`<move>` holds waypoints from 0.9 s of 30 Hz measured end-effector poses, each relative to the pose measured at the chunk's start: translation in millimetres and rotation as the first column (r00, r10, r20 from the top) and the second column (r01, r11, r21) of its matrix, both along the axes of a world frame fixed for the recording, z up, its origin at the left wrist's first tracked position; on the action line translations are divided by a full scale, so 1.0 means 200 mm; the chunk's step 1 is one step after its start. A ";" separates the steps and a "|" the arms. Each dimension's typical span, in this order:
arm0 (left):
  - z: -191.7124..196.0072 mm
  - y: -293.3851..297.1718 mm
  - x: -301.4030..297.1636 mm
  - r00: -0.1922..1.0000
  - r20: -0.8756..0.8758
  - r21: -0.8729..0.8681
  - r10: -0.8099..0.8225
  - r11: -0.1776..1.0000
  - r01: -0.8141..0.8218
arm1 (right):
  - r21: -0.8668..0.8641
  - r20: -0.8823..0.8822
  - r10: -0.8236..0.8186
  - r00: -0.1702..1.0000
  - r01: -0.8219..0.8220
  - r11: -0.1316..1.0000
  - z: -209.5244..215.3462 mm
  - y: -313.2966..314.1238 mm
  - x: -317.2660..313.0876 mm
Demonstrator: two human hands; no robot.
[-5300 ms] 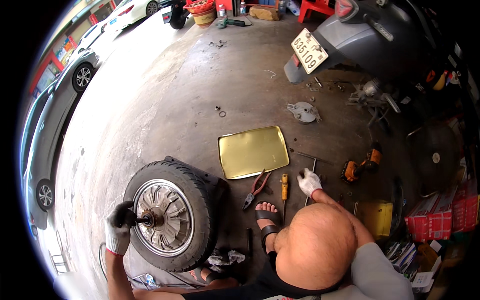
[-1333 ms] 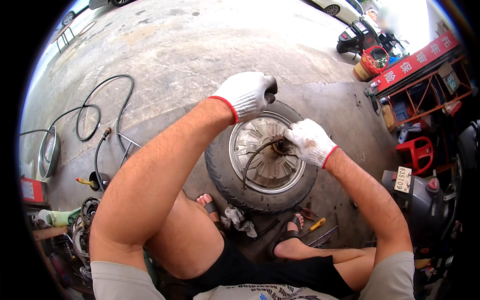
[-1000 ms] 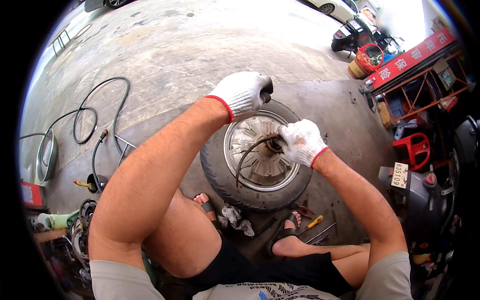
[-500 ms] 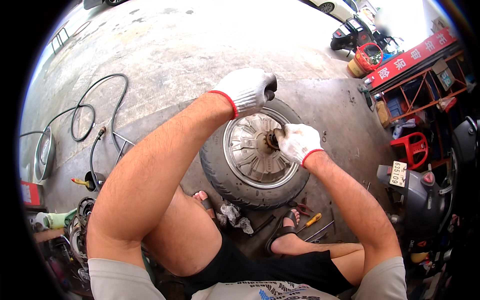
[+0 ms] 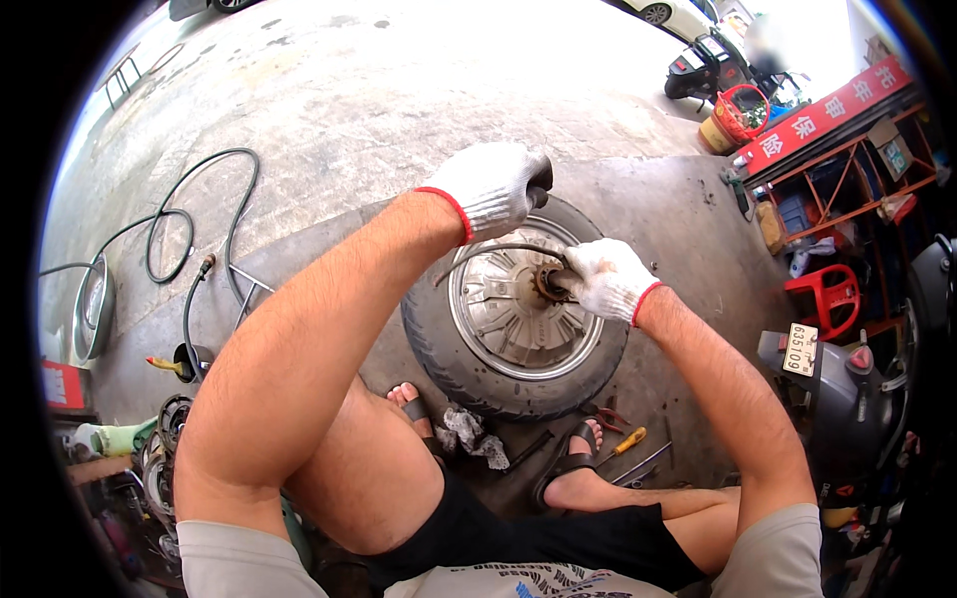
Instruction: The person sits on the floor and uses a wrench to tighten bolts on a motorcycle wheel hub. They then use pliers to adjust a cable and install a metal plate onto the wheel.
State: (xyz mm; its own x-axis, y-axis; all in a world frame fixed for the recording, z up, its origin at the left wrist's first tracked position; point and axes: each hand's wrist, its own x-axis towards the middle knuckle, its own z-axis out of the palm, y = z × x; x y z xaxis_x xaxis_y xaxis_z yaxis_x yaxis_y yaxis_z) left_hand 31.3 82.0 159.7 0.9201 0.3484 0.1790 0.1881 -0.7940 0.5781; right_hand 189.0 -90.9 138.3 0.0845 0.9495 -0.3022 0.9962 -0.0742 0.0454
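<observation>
In the head view, the pale concrete floor (image 5: 339,115) spreads beyond the wheel (image 5: 424,339), a looped black hose (image 5: 256,179) well to its left; the wheel's near edge sits close to the person's sandalled feet (image 5: 586,448), with pliers (image 5: 612,419) and a yellow-handled screwdriver (image 5: 630,442) just beside. The left hand (image 5: 496,189) is poised over the tyre's far edge, fingers curled in — whether they grip anything, I cannot tell. The right hand (image 5: 605,279) is at the axle, thumb and fingers pinched on a thin dark cable (image 5: 498,248) arcing left across the hub. Silvery ribbed metal surrounds a brownish toothed sprocket (image 5: 543,284); the tyre is scuffed grey rubber, the gloves white knit with red cuffs
</observation>
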 end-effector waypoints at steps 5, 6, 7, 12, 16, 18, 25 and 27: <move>-0.01 0.00 0.01 1.000 -0.024 0.012 -0.001 1.000 0.002 | -0.018 0.126 0.325 0.937 -0.325 0.945 0.00 0.03 0.07; -0.01 0.01 0.01 1.000 -0.025 0.017 0.001 1.000 -0.001 | -0.026 0.156 0.372 0.915 -0.373 0.928 0.00 0.03 0.08; -0.01 0.01 0.01 0.999 -0.041 0.003 0.003 1.000 -0.002 | -0.034 0.125 0.323 0.938 -0.321 0.947 0.00 0.03 0.08; 0.01 0.00 0.01 0.998 -0.056 -0.019 -0.001 1.000 0.000 | 0.048 -0.015 0.113 0.994 -0.112 0.993 0.00 -0.04 0.05; 0.01 -0.01 0.02 0.998 -0.059 -0.003 -0.007 1.000 0.007 | 0.171 -0.159 -0.037 0.987 0.064 0.983 -0.08 -0.07 -0.01; 0.00 -0.01 0.02 0.999 -0.046 -0.011 -0.004 1.000 0.003 | 0.272 -0.193 -0.102 0.976 0.153 0.950 -0.15 -0.09 -0.04; -0.01 0.01 0.01 1.000 0.014 0.051 -0.022 0.998 0.021 | 0.429 -0.241 -0.213 0.947 0.301 0.852 -0.27 -0.10 -0.13; 0.00 0.01 -0.01 0.999 -0.021 0.012 -0.033 0.999 0.034 | 0.381 -0.237 -0.213 0.948 0.292 0.877 -0.26 -0.08 -0.15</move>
